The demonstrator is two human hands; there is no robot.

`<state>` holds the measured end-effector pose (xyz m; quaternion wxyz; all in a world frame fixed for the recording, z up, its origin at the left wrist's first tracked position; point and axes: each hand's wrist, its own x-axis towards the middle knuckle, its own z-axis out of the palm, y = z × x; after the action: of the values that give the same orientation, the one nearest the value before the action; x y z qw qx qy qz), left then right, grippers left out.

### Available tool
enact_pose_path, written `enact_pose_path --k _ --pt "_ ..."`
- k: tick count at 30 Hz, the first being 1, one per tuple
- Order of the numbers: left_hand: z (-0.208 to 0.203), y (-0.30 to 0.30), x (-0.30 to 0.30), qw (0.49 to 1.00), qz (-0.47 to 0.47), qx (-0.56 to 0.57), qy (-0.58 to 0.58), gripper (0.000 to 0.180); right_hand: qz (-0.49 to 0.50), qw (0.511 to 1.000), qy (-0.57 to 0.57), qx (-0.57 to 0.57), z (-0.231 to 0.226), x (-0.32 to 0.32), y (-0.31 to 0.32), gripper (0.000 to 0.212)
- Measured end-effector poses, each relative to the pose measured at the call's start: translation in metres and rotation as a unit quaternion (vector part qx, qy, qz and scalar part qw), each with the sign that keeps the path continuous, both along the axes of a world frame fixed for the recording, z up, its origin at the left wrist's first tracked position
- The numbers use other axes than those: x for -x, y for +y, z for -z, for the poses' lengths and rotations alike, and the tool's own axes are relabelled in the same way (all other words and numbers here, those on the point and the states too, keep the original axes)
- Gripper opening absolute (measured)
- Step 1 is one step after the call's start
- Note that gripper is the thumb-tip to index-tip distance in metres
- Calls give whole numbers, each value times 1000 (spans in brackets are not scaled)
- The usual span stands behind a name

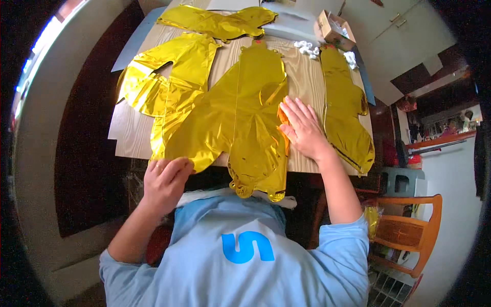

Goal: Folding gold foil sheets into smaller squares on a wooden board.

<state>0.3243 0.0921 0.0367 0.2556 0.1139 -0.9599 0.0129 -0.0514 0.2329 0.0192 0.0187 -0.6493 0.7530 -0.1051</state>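
A flat, uninflated gold foil balloon [250,97] lies in the middle of the table, its lower end hanging over the near edge. My left hand [168,180] is closed in a pinch on the foil's lower left corner. Against the balloon's right edge rests my right hand [303,129], flat with fingers stretched out. A narrow orange strip [284,122] shows beside its thumb; what it is I cannot tell. To the left, another gold foil balloon [176,71] partly meets the middle one.
One more flat gold balloon [217,21] lies at the far side, another gold balloon [348,102] at the right of the wood-grain table [307,77]. White crumpled bits [307,48] sit near an open box [333,29]. A wooden chair [409,233] stands at the right.
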Motion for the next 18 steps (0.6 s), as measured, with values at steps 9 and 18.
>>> enact_pose_path --k 9,18 --pt "-58 -4 119 882 387 269 18 32 -1 1000 9 1 -2 0 -4 56" --pt "-17 -47 142 978 40 -165 119 51 -8 1000 13 5 1 0 -2 55"
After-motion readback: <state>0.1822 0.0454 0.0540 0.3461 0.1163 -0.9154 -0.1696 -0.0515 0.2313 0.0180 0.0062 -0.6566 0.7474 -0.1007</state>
